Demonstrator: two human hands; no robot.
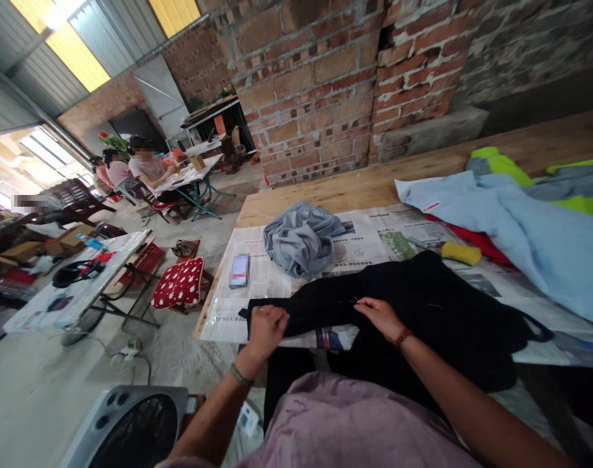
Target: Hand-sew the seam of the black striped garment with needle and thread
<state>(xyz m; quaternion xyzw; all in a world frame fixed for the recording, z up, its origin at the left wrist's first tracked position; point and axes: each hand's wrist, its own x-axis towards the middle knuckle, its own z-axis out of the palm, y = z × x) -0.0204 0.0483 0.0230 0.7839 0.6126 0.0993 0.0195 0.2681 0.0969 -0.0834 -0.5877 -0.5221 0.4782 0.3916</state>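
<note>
A black garment (413,292) lies stretched across the newspaper-covered table, part of it hanging over the front edge. My left hand (267,328) is closed on the narrow left end of this cloth. To its right, my right hand (382,318) pinches at the same cloth with thumb and forefinger. A tiny shiny thing shows at those fingertips, too small to name. Behind the black cloth sits a crumpled grey garment (301,239). A phone (239,271) with a lit screen rests left of the grey bundle.
A yellow sponge (461,253) lies beyond the black cloth, beside a light blue garment (515,227). A fan (131,426) stands on the floor at lower left, and a stool with a red cushion (178,283) is left of the table. Several people sit at a far table (199,172).
</note>
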